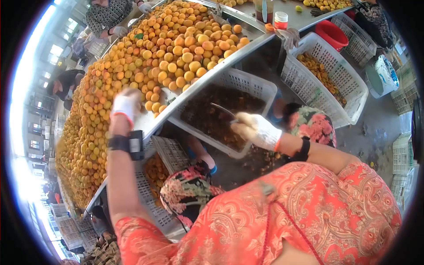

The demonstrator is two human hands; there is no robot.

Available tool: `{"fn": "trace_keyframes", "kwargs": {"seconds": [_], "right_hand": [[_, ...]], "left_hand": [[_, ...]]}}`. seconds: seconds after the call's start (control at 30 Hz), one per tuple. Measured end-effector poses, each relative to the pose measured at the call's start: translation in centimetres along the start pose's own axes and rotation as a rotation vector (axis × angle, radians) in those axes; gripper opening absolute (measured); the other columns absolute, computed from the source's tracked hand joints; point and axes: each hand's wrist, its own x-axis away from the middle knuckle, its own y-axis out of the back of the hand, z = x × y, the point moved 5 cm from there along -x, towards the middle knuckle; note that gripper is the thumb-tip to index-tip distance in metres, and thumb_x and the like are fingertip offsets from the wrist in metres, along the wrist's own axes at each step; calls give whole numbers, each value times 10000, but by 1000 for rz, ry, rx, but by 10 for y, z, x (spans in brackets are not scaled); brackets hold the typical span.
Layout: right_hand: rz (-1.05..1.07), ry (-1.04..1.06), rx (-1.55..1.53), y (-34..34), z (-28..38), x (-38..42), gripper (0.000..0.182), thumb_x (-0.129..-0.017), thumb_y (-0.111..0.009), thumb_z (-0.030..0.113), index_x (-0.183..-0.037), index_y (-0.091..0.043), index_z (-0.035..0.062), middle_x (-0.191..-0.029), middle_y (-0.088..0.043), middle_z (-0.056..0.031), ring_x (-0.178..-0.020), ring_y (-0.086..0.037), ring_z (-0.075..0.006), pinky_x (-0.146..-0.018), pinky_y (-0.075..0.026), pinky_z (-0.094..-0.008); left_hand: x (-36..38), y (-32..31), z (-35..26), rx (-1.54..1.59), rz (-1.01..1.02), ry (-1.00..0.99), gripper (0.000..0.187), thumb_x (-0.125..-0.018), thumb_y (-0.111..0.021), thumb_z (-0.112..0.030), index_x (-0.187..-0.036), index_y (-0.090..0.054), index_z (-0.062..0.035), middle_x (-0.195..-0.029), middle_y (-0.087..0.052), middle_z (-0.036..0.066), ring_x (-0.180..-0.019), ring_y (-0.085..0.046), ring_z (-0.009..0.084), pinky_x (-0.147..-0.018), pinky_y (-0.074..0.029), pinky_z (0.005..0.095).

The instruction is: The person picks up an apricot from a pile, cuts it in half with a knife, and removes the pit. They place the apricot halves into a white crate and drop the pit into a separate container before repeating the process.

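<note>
My left hand (127,104), in a white glove, is at the near edge of a big heap of apricots (145,66) on a metal table (194,95). Motion smears its fingers, so whether an apricot is in them cannot be told. My right hand (258,131), also in a white glove, is closed around a small knife with a thin curved blade (223,109) that points left. Below this hand stands a white plastic crate (258,84) with dark, wet-looking contents (210,112).
On the right, a white crate (353,104) holds halved apricots (322,75), near a red basin (331,35) and a bucket (380,77). A jar with a red label (281,20) stands on the table rim. Another crate (170,152) is by my legs. Other people work around the table.
</note>
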Motion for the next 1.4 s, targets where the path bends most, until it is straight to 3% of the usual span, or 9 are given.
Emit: {"fn": "trace_keyframes", "kwargs": {"seconds": [0.03,0.17,0.3,0.5,0.57,0.67,0.8,0.83,1.4], "right_hand": [[-8,3,85,5,-1,-3,256,-970,-570,257,-938,-602,5,-760,-647,-133,-702,-634,-234,-651,-488,-365],[-27,-110,154,13,-31,-18,320,-946,-592,316,-956,-604,-4,-800,-669,-175,-754,-666,-289,-690,-506,-378],[-37,-89,129,15,-34,-27,333,-943,-594,325,-989,-606,-4,-810,-670,-178,-798,-678,-295,-720,-515,-399],[-48,-70,136,14,-19,-21,344,-944,-587,343,-1027,-616,11,-937,-686,-208,-905,-671,-365,-785,-508,-415],[-44,-31,137,14,-10,-16,327,-950,-585,327,-1034,-618,13,-924,-685,-208,-902,-669,-367,-785,-507,-412],[-74,115,-22,13,9,-5,203,-964,-555,228,-978,-610,33,-766,-651,-104,-705,-648,-193,-630,-519,-353],[-73,421,-85,11,69,25,167,-992,-476,157,-953,-560,18,-771,-625,-101,-713,-635,-224,-660,-511,-349],[-64,480,-74,7,71,24,141,-1002,-515,147,-1022,-558,14,-809,-576,-4,-757,-539,-81,-651,-470,-257],[-175,743,323,-11,161,144,215,-955,-609,226,-952,-520,30,-774,-624,-216,-763,-641,-420,-615,-496,-458]], "left_hand": [[-14,-17,7,-233,-40,-243,287,-828,-615,-202,-1061,-712,-66,-982,-715,90,-833,-676,234,-746,-528,336],[-57,-68,33,-826,-245,-200,308,-863,-588,-335,-1061,-684,-120,-1019,-702,187,-985,-659,367,-892,-513,451],[-84,-81,43,-844,-102,-123,315,-848,-609,-308,-1087,-669,-110,-1083,-692,193,-1044,-652,370,-899,-520,452],[-40,-68,23,-505,-172,-179,302,-769,-675,-305,-953,-701,-67,-986,-711,183,-959,-672,353,-845,-524,414],[-33,-62,23,-73,-206,-209,208,-785,-695,-127,-957,-684,-10,-826,-692,121,-701,-631,192,-681,-505,311],[38,-62,-35,709,-62,-292,243,-807,-665,-23,-1044,-660,28,-867,-659,56,-682,-563,127,-625,-452,247],[146,-61,-90,1026,139,-380,367,-845,-682,-10,-1201,-610,40,-933,-660,75,-725,-576,131,-656,-451,237],[169,-64,-100,1103,185,-423,380,-857,-693,-25,-1218,-598,45,-949,-662,86,-742,-591,137,-666,-462,242],[331,-66,-139,1047,-48,-589,351,-870,-700,-126,-1164,-579,23,-890,-624,60,-713,-584,109,-561,-427,206]]}}
